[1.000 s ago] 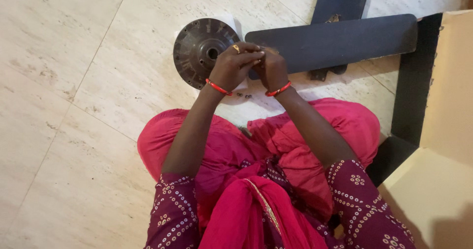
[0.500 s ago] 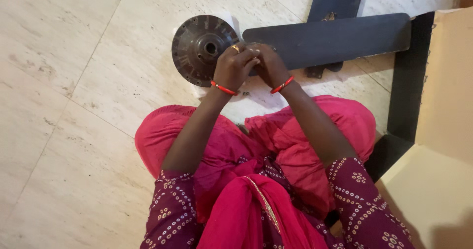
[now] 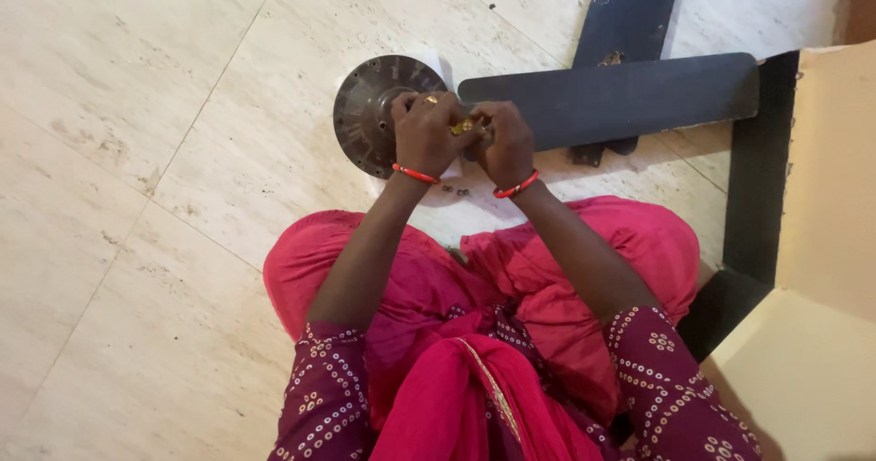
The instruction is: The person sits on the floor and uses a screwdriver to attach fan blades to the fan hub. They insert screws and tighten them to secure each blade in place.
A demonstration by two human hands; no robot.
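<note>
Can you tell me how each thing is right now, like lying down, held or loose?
round fan motor: flat on the floor, left hand partly over it.
dark fan blade: lying flat, one end at the hands.
second blade: flat, partly under the first.
small brass part: pinched between both hands.
left hand: closed on the brass part.
right hand: closed on it too.
tiny screws: loose on the floor.

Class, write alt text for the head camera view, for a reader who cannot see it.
A seated person's left hand and right hand meet around a small brass-coloured part, just above a dark round fan motor hub and a dark fan blade lying on a pale tiled floor. A few small screws lie below the wrists.
</note>
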